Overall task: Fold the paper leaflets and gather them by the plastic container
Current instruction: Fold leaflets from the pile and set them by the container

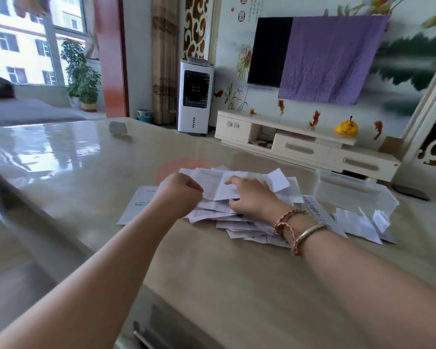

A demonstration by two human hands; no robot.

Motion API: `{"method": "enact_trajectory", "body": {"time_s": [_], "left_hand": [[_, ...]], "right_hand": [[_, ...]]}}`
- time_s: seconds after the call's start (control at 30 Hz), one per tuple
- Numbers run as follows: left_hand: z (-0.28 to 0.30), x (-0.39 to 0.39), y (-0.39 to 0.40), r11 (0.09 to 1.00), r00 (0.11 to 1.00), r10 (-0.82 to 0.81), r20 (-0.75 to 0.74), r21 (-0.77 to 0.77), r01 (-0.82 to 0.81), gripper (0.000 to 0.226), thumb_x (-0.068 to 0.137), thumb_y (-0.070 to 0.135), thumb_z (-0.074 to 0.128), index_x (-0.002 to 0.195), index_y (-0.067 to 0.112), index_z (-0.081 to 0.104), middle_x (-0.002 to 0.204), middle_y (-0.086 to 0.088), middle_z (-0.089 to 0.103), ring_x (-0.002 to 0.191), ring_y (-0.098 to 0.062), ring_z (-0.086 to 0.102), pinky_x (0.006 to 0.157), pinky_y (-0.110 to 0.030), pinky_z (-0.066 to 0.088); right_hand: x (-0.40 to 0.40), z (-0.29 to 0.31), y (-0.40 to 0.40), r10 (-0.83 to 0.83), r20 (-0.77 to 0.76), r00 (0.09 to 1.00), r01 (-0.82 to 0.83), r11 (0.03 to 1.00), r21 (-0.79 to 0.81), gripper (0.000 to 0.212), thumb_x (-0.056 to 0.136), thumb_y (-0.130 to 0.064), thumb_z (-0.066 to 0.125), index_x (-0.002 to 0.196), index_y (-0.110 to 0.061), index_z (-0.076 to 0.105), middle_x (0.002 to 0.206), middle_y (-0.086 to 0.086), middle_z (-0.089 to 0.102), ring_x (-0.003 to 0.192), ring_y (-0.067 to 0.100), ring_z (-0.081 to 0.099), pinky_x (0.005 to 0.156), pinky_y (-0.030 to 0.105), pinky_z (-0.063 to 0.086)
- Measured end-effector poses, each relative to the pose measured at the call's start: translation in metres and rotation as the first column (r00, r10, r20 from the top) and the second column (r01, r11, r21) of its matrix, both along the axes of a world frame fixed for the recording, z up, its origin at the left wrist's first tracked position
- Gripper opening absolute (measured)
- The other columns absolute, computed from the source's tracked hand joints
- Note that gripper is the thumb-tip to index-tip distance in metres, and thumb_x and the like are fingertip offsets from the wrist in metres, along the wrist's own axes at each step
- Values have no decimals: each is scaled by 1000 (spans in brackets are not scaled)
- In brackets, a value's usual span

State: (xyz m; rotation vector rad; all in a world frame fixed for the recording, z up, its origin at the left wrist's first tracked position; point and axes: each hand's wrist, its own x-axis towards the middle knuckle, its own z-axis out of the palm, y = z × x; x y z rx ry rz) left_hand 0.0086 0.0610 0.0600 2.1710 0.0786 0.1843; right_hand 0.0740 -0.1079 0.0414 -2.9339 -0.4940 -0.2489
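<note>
Glossy beige table (91, 187), wide and bare toward the window. At mid-table, a loose heap of paper leaflets (239, 217), sheets overlapping at many angles, heap's long axis running left to right; no single heading to tell. Just right of the heap, clear plastic container (350, 195), touching the nearest sheets. Left hand (180, 195) curled at the heap's left edge, pinching a sheet. Right hand (252, 195) atop the heap, fingers bent, clutching a white leaflet. Bracelets (300, 229) on right wrist.
</note>
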Motion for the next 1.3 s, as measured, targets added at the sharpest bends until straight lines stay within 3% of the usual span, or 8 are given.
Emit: {"method": "enact_trajectory", "body": {"time_s": [0.37,0.47,0.6,0.77,0.83,0.93,1.07,1.3], "left_hand": [[8,-1,-4,957,993,95,-67,-267,-110,39,97,44,46,104,7,52,95,-9,59,92,-27,61,85,-35,50],[9,-10,-20,870,968,-29,-249,-483,-99,47,95,52,46,107,7,53,103,-11,61,90,-27,68,90,-41,54],[9,-24,-45,738,952,-176,-250,-674,-41,31,96,41,52,94,11,55,92,-12,64,82,-28,65,85,-41,56],[15,-33,-57,544,975,-190,-115,-839,7,19,99,26,50,90,11,56,88,-10,63,81,-29,64,86,-47,54],[16,-32,-54,509,975,-212,-70,-859,49,22,99,28,50,97,7,58,86,-11,64,79,-29,66,76,-44,57],[17,-31,-48,515,969,-248,-25,-850,110,31,98,24,52,120,2,54,91,-14,64,76,-28,67,70,-43,60],[14,-23,-37,585,983,-180,-48,-808,67,47,92,-12,38,131,13,46,103,-13,62,84,-25,64,65,-36,59],[3,-8,22,760,978,-189,-89,-644,88,88,89,-15,47,149,34,5,123,-15,54,93,-26,61,58,-36,58]], "right_hand": [[-38,14,-29,-104,316,943,-123,773,622,40,87,12,45,90,-14,75,136,5,55,119,19,54,92,8,40],[-55,17,-43,-113,255,960,-128,632,765,49,88,12,40,88,-22,75,123,3,66,77,34,62,64,33,55],[-76,26,-51,-98,218,971,-129,553,823,58,86,14,31,95,-22,76,99,17,71,41,13,29,39,20,23],[-95,30,-49,155,188,970,-243,656,714,67,85,17,29,119,-29,64,95,-15,67,52,2,51,47,13,34],[-100,28,-45,265,57,963,-225,662,715,76,85,16,34,136,-39,45,111,-27,62,91,-5,62,65,18,49],[-101,21,-40,378,-89,922,-174,607,775,74,85,9,41,143,-34,27,132,-11,58,130,-12,35,94,5,38],[-99,27,-33,324,-44,945,-107,435,894,48,90,11,40,132,-12,37,129,-2,59,104,-18,53,77,6,45],[-69,18,3,314,-235,920,-10,618,786,10,98,-11,49,102,-14,58,95,0,64,79,2,60,59,5,41]]}}
